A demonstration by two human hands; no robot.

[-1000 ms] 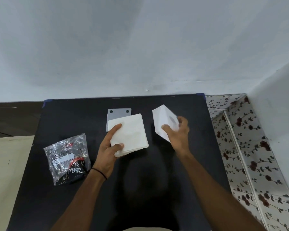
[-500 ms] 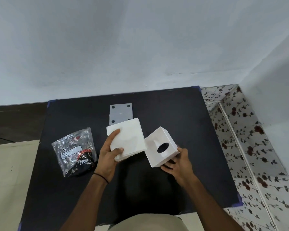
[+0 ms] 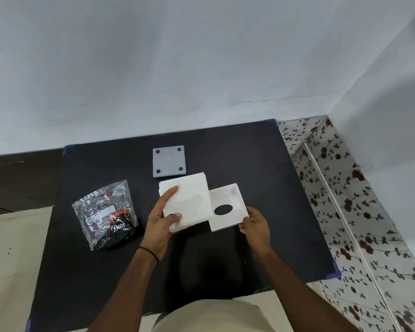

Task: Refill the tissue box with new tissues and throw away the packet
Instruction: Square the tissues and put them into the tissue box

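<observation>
Risk is sitting in the loose square stack of white tissues (image 3: 187,202), which the left hand (image 3: 162,221) is clamping with its fingers (image 3: 171,218) just beside the white plastic tissue box (image 3: 228,207); the right hand (image 3: 254,222) is gripping the box's near corner above the black surface (image 3: 261,164). Box is lying hole-side up, so sheets could be splaying or snagging the rim unless it gets turned open-side up. Crinkled clear packet (image 3: 106,214) is lying left, not yet binned.
</observation>
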